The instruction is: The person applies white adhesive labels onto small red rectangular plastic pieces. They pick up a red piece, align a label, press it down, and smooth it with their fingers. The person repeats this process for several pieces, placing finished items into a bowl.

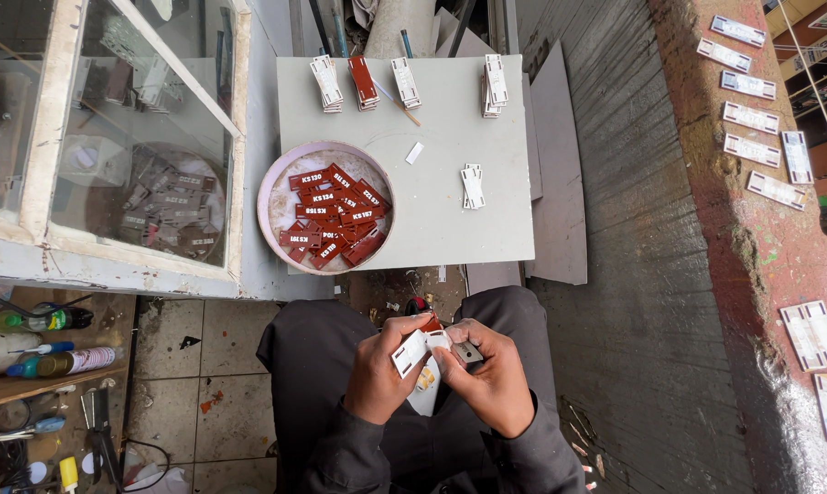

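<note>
Over my lap, my left hand (pixel 383 369) pinches a small white rectangular tag (pixel 410 352) with notched ends. My right hand (pixel 488 373) meets it from the right and holds a small grey metal piece (pixel 469 351). A white bottle-like object (pixel 425 391) and a red tag (pixel 430 322) sit between the two hands, partly hidden by my fingers. Ahead on the grey board (pixel 450 220) stands a round pink bowl (pixel 269 187) filled with several red tags (pixel 334 216) bearing white print.
Small stacks of white tags (pixel 473 186) and a red stack (pixel 363 82) lie on the board. A glass cabinet (pixel 111 137) stands at left. More white tags (pixel 752 119) dry on the red ledge at right. Bottles and tools (pixel 38 366) crowd the lower left.
</note>
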